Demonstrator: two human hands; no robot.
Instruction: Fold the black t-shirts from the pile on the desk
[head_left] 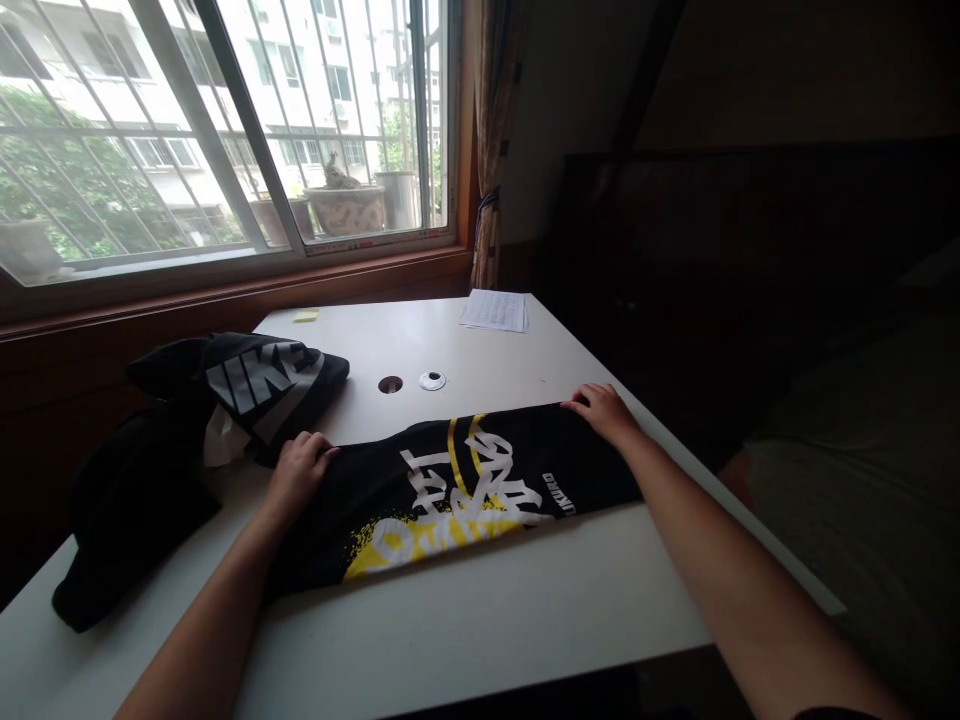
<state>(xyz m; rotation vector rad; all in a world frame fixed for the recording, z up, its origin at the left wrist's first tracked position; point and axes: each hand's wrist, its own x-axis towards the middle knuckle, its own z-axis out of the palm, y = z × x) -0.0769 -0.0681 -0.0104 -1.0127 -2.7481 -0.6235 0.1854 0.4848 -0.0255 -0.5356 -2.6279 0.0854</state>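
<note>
A black garment [517,440] with yellow and white lettering lies folded into a long strip across the white table [525,590]. At its far left corner my left hand [302,468] pinches the edge, fingers closed on the cloth. My right hand [604,410] grips the far right corner between thumb and fingers. The strip rests on the tabletop between both hands; its near left end is partly hidden behind my left forearm. To the left, a crumpled black garment with grey NIKE letters [259,378] touches or nearly touches the strip; which one I cannot tell.
Papers [495,310] lie at the table's far edge, and a yellow note [306,315] at its far left. Behind the strip are a cable hole [390,385] and a round white cover [432,381]. A barred window [225,130] and a tied curtain [491,150] stand beyond.
</note>
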